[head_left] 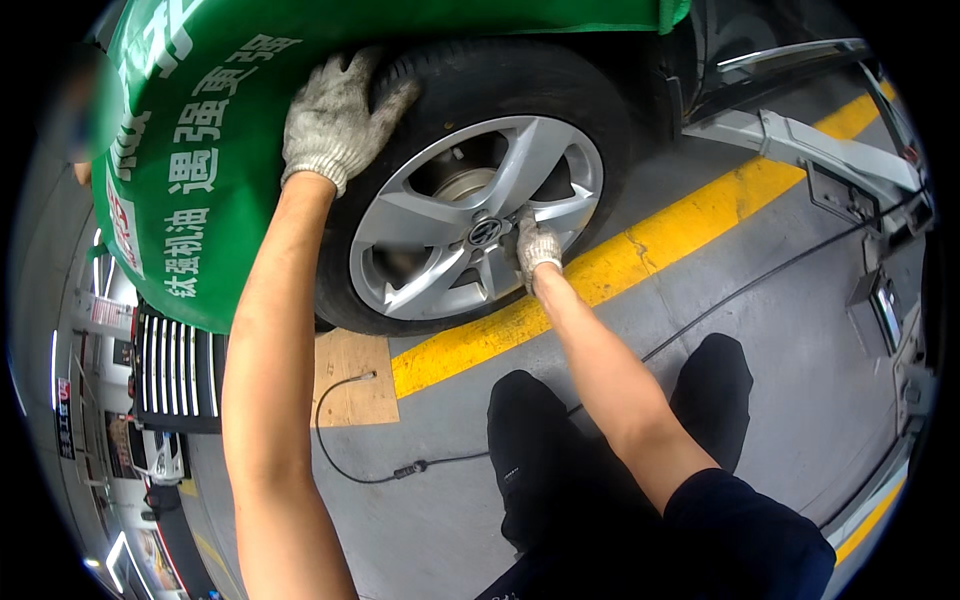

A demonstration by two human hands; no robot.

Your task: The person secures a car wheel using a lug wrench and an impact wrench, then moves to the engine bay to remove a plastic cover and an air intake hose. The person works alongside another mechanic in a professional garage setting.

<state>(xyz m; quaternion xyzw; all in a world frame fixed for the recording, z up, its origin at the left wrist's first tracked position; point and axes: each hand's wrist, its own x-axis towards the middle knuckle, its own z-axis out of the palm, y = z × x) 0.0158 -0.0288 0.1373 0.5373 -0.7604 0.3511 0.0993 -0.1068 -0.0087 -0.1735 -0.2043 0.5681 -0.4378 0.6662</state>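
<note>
A car wheel with a silver five-spoke alloy rim and black tire stands in front of me under the wheel arch. My left hand, in a worn white knit glove, rests on the tire's upper left with thumb and fingers apart. Beside the centre cap, my right hand, gloved the same way, reaches to the hub with its fingers curled in among the spokes. Whatever those fingers grip, if anything, is hidden. A green fender cover with white lettering drapes over the car body next to my left hand.
A light-brown board lies below the tire. A black cable with an inline connector runs across the grey floor past my legs. A yellow stripe crosses the floor. Grey lift arms stand at the right. Another car's grille shows at left.
</note>
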